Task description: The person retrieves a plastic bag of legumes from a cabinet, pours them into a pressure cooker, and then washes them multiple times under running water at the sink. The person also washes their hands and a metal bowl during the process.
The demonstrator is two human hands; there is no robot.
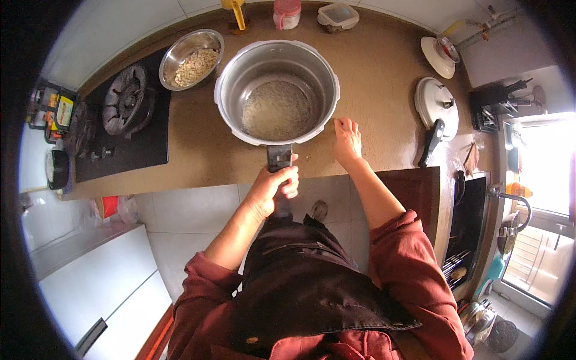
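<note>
A metal pressure cooker pot (234, 103) without its lid stands on the brown countertop (378, 108) in front of me. Pale grains (276, 110), which look like rice in cloudy liquid, cover its bottom. My left hand (275, 186) is wrapped around the pot's black handle (280, 157), which points towards my body. Just right of the pot, low over the counter or touching it, is my right hand (348, 143). Its fingers are curled, and whether anything is pinched in them is hidden. A steel bowl (169, 74) of light mixed grains or beans (196, 65) sits left of the pot.
A gas stove (126, 103) is at the left. The cooker lid (436, 105) with its black handle lies right, near a knife block (495, 105) and a sink (468, 220). A yellow-handled jug (235, 13), pink-lidded jar (287, 15) and lidded container (338, 17) line the back.
</note>
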